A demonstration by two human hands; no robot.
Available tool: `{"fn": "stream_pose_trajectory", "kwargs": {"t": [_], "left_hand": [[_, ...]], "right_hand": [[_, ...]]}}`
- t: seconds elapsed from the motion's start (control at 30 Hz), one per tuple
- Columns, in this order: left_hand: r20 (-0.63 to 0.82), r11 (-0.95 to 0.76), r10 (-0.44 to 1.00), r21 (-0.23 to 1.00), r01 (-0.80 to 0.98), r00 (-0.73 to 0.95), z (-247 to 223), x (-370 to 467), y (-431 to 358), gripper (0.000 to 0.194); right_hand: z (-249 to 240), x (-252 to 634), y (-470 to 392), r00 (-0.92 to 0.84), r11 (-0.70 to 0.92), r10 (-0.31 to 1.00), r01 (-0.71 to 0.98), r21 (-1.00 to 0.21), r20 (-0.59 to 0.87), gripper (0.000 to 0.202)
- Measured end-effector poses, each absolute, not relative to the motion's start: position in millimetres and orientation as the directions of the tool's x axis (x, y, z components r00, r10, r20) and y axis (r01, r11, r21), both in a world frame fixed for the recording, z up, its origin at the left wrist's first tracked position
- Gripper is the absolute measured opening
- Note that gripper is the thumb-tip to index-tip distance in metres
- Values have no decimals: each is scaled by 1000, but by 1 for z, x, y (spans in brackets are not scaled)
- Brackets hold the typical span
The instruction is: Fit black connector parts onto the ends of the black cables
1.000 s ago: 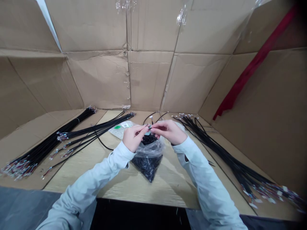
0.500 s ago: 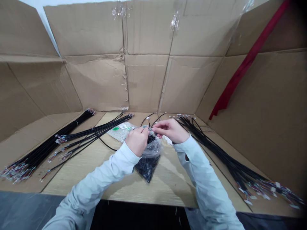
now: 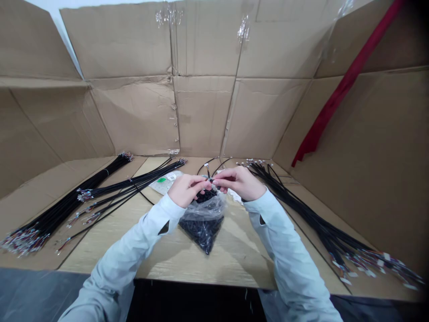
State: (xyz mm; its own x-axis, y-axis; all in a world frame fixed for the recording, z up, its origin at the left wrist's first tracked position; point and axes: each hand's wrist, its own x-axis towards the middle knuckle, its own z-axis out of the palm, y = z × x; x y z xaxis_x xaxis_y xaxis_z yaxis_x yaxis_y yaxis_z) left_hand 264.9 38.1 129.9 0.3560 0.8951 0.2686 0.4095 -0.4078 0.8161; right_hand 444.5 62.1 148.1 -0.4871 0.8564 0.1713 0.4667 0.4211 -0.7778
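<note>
Above the middle of the table, my left hand [image 3: 186, 188] and my right hand [image 3: 239, 182] meet at the fingertips, both pinched closed. A small dark piece [image 3: 211, 180] shows between them, with thin wires near it; its exact kind is too small to tell. Just behind the fingers rises a thin cable end with a white connector [image 3: 207, 166]. Below my hands lies an open clear plastic bag [image 3: 208, 212] full of small black parts [image 3: 203, 230]. What my right fingertips cover is hidden.
On the left lie a thick bundle of black cables [image 3: 72, 199] and several looser black cables [image 3: 134, 181] with coloured wire ends. Another black cable bundle [image 3: 301, 214] runs along the right. A clear bag with a green label [image 3: 161, 180] lies behind my left hand. Cardboard walls [image 3: 204, 116] enclose the table.
My left hand has shifted slightly left and turned, its fingers now pointing toward my right hand. More of the bag of black parts shows. My right hand has stayed almost in place.
</note>
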Motion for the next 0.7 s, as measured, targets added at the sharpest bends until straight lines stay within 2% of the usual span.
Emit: {"fn": "stream_pose_trajectory", "kwargs": {"t": [0.1, 0.2, 0.43, 0.57, 0.7], "left_hand": [[185, -298, 903, 920, 254, 388, 133, 261, 41, 25], [115, -215, 896, 958, 191, 430, 135, 259, 42, 22], [52, -145, 890, 974, 172, 452, 132, 260, 44, 22], [34, -121, 887, 980, 161, 460, 131, 260, 44, 22], [14, -95, 879, 985, 145, 477, 132, 260, 44, 22]], "right_hand": [[148, 445, 62, -495, 458, 845, 471, -754, 203, 33], [148, 445, 62, -489, 471, 843, 468, -748, 224, 34], [148, 444, 61, -486, 452, 848, 454, -768, 212, 35], [149, 445, 60, -508, 490, 833, 488, -723, 221, 34], [149, 445, 60, -566, 594, 775, 499, -631, 281, 30]]}}
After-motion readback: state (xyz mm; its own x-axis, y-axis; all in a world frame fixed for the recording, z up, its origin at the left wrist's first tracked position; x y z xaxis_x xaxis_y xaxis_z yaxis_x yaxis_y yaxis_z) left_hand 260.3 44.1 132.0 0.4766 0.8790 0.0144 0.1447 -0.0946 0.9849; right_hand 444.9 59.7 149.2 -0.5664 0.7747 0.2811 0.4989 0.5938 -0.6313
